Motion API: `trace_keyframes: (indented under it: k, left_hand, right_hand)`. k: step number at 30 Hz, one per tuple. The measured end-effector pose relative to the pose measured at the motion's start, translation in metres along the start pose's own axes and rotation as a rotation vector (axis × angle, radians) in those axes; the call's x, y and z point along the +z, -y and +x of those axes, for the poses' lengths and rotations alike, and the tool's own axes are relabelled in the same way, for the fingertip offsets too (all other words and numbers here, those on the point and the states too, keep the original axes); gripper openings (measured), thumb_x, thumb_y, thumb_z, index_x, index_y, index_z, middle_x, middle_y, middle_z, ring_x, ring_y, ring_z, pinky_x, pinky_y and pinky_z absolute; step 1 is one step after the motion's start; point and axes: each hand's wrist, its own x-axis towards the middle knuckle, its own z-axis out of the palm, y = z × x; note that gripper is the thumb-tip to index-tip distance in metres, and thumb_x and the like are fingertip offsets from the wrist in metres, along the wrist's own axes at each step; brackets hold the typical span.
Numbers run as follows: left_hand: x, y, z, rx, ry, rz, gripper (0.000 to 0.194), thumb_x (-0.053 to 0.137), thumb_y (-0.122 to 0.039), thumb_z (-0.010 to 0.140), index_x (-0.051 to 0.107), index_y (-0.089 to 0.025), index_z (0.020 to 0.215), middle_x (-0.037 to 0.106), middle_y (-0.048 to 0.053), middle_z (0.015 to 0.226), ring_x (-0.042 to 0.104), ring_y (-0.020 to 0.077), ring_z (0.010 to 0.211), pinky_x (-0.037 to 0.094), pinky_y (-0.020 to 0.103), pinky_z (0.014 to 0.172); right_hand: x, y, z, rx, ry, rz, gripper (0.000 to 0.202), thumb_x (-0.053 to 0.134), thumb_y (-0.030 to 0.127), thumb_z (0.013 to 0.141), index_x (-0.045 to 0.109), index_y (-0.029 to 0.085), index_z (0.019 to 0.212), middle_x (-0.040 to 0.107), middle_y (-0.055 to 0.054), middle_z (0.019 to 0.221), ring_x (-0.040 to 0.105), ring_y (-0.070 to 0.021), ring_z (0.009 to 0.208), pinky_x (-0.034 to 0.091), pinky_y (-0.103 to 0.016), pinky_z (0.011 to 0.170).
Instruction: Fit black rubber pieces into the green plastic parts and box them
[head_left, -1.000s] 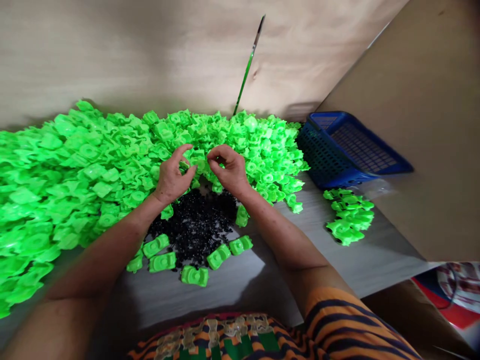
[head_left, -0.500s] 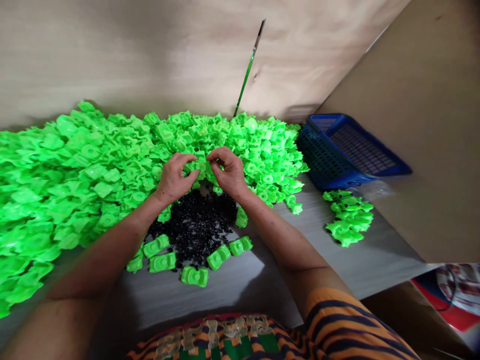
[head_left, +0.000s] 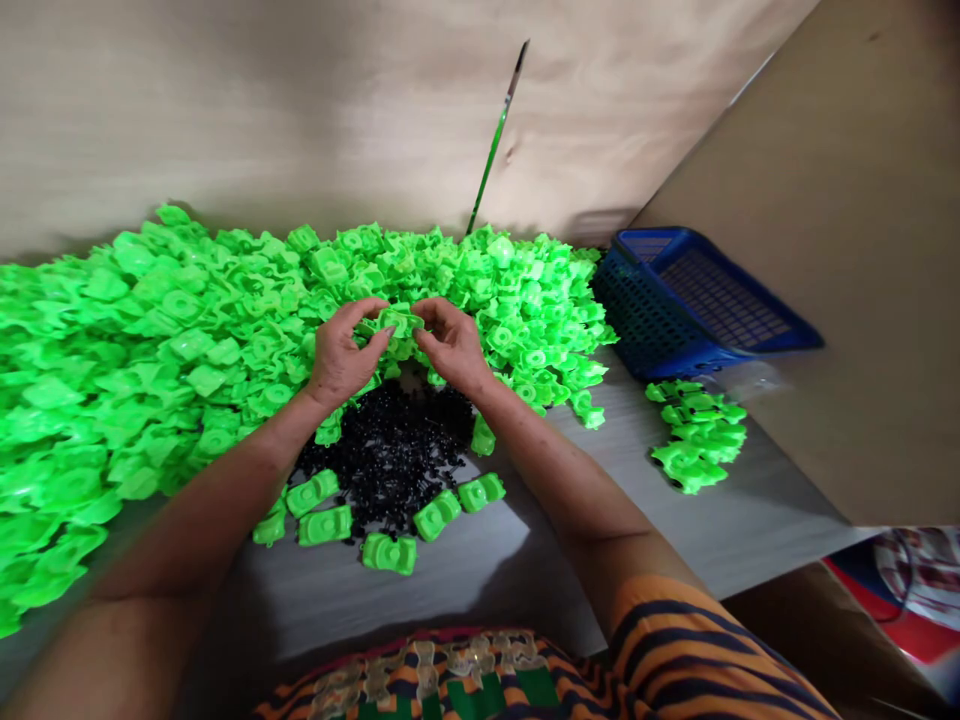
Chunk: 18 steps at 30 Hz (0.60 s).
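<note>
1. Green car piece [head_left: 401, 322], one: held between both hands before the green heap [head_left: 225, 330]; long axis roughly left to right; front end indistinct.
2. Left hand [head_left: 346, 352]: thumb and fingers pinching its left end.
3. Right hand [head_left: 454, 347]: fingertips pinching its right end.
4. Basket [head_left: 645, 318], blue, mesh-sided: right of heap; floor hidden, contents cannot be told.
</note>
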Motion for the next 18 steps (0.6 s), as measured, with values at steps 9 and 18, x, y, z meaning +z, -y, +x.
trace_keyframes:
  k: [9, 18]
  left_hand:
    - [-0.001, 0.0012, 0.0001, 0.045, -0.019, -0.034, 0.028, 0.071, -0.024, 0.084, 0.078, -0.02, 0.111, 0.083, 0.005, 0.106, 0.076, 0.0206, 0.096, 0.06, 0.033, 0.096]
    - [-0.001, 0.0034, 0.001, 0.078, -0.019, -0.012, 0.027, 0.071, -0.02, 0.084, 0.077, -0.022, 0.111, 0.082, 0.004, 0.106, 0.076, 0.0221, 0.102, 0.06, 0.034, 0.098]
  right_hand:
    - [0.0027, 0.0042, -0.0005, 0.059, 0.004, 0.145, 0.024, 0.074, 0.038, 0.077, 0.061, 0.023, 0.091, 0.066, 0.003, 0.079, 0.061, -0.0125, 0.072, 0.052, -0.026, 0.064]
    - [0.0023, 0.0097, -0.0026, 0.119, 0.052, 0.231, 0.037, 0.085, 0.044, 0.078, 0.061, 0.023, 0.097, 0.064, 0.004, 0.078, 0.061, -0.0104, 0.065, 0.058, -0.026, 0.062]
